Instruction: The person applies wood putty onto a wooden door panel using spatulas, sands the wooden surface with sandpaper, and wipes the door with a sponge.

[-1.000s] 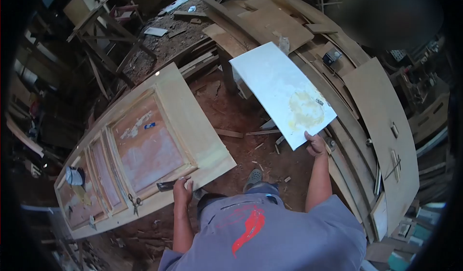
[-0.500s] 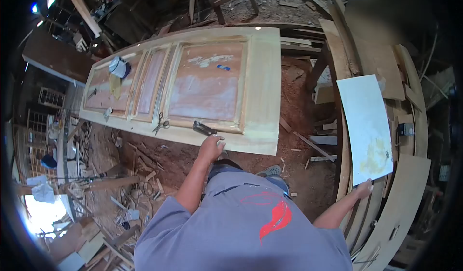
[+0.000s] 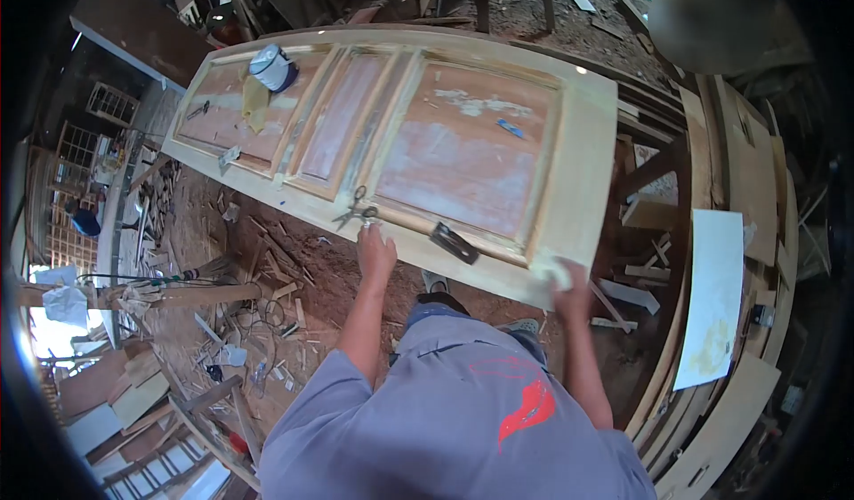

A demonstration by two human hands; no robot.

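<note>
A pale wooden door [image 3: 583, 171] with recessed panels lies flat before me. My left hand [image 3: 377, 255] is at its near edge, fingers drawn together with a small light-coloured bit at the tips, right by a pair of dark-handled scissors [image 3: 358, 208]. What these fingers hold I cannot tell. My right hand [image 3: 574, 295] is smeared by motion at the near right corner of the door, a whitish patch beside its fingers. Between the hands lies a black oblong tool [image 3: 454, 243]. On the large panel is a small blue object [image 3: 510, 127].
A white and blue can [image 3: 273, 68] and a yellowish sheet [image 3: 255, 104] are on the far left panel. To my right, a stained white board [image 3: 712, 300] rests on stacked planks [image 3: 752, 189]. Wood scraps [image 3: 276, 286] litter the earth floor.
My right hand has left the white board and come over to the door's near right corner. My left hand has moved from beside the black tool to the scissors. The view has turned.
</note>
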